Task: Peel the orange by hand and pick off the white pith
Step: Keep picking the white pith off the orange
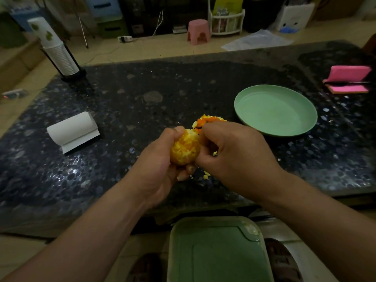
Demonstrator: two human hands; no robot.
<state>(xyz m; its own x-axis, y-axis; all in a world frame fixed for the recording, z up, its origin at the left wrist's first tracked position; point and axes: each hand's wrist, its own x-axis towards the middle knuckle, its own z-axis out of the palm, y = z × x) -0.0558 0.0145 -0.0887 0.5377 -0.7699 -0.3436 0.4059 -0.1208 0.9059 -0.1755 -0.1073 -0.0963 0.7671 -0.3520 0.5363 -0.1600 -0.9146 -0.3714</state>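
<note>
Green plate (252, 94), speckled dark countertop (142, 94)

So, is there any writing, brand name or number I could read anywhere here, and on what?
No text can be read in this view.
Paper cups: green leaf prints only, no words.
Yellow-green bag: print too blurred to read.
White box: blue marks, too blurred to read.

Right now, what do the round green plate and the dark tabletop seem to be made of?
The green plate looks like matte plastic, perhaps a fibre blend: even pale colour, soft dull sheen, no glassy glare. The tabletop looks like polished stone or a stone imitation: dark, pale pebble-like flecks, glossy reflections.
</note>
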